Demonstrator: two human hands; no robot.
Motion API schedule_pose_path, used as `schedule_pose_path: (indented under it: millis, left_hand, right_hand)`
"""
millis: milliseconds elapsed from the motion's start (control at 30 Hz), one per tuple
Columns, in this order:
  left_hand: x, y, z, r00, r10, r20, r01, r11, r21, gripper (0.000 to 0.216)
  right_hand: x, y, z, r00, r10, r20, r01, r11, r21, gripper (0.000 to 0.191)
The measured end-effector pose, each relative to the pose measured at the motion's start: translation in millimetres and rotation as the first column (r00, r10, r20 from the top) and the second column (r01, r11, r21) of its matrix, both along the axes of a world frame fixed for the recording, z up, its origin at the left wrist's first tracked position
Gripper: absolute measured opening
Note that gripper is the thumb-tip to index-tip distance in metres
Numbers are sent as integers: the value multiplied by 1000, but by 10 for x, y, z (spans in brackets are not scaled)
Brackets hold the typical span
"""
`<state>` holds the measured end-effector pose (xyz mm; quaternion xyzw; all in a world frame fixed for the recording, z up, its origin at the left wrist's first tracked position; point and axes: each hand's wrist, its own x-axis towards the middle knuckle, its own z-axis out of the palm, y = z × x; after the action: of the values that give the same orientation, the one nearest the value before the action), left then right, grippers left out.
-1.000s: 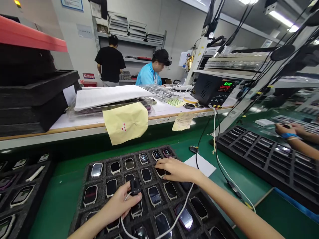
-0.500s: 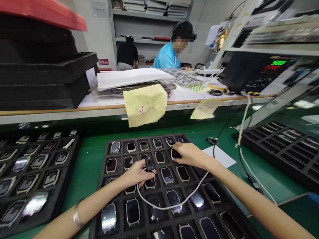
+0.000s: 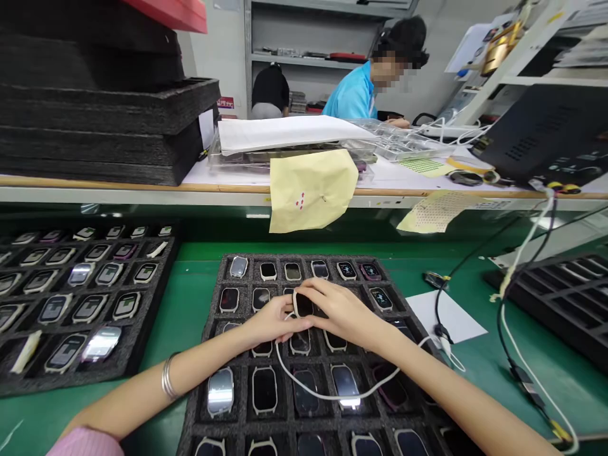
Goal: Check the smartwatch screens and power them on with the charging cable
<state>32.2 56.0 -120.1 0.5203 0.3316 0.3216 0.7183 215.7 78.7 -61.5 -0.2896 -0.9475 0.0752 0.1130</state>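
Note:
A black foam tray [image 3: 215, 297] on the green bench holds several smartwatch bodies in pockets. Over its middle my right hand [image 3: 339, 311] grips one smartwatch body [image 3: 303, 304], lifted and tilted upright. My left hand [image 3: 273, 322] is closed right against it from the left, pinching the end of a white cable [image 3: 332, 395]; the small black connector it holds is mostly hidden behind the watch. The cable loops across the tray toward the right. A bracelet sits on my left wrist.
A second foam tray of watches [image 3: 142, 297] lies at left, an empty black tray [image 3: 565, 297] at right. White paper [image 3: 451, 316] and black cables lie right of the tray. A raised shelf behind carries stacked foam trays, papers, a power supply. Two people work beyond.
My right hand lifted a watch from the upper right of the tray and brought it to the middle. My left hand moved the cable end up against it. The camera tilted down.

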Motion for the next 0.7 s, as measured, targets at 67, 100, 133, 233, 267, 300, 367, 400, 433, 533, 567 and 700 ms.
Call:
schedule_pose_path:
  millis: [67,100,133,233,267,300,367,400,433,533,567,700]
  left_hand:
    - [12,5,-23,999,42,7,-42,999,-9,47]
    - [15,7,-33,998,62,12,-62,998,-16,47]
    - [17,8,-39,997,80,18,-79,997,-26,47]
    - [16,3,-23,993,107,39,-105,993,-56,49]
    - [17,-2,-6,993,108,44,-105,992,-66,49]
    - [17,-7,13,993,106,48,-102,992,-76,49]
    - [19,-18,52,994,95,50,-90,991,-95,48]
    - [20,-24,68,995,90,52,-84,991,-104,47]
    - [20,-28,81,995,86,54,-80,991,-111,46]
    - [16,-38,101,994,85,67,-76,989,-126,43]
    - [14,-39,106,994,87,72,-78,988,-130,42]
    - [11,-41,139,989,112,94,-98,985,-140,40]
  right_hand:
    - [10,4,-93,997,1,-79,-2,1000,-12,40]
    - [9,0,-142,993,-1,-117,-1,1000,-22,40]
    - [6,-6,-188,988,-6,-152,1,999,-37,39]
    - [-3,-17,-289,965,-18,-262,-12,994,-111,38]
    - [0,-18,-308,952,-24,-304,-19,991,-136,39]
    - [5,-19,-321,938,-31,-344,-25,987,-158,39]
    - [20,-25,-333,912,-40,-409,-42,981,-190,40]
    - [28,-31,-334,901,-43,-431,-50,978,-202,40]
    - [36,-38,-332,893,-45,-448,-57,975,-213,40]
    - [48,-56,-315,883,-45,-468,-76,969,-235,42]
    - [49,-58,-308,884,-43,-466,-80,967,-241,42]
    - [38,-43,-295,887,-45,-460,-95,956,-278,43]
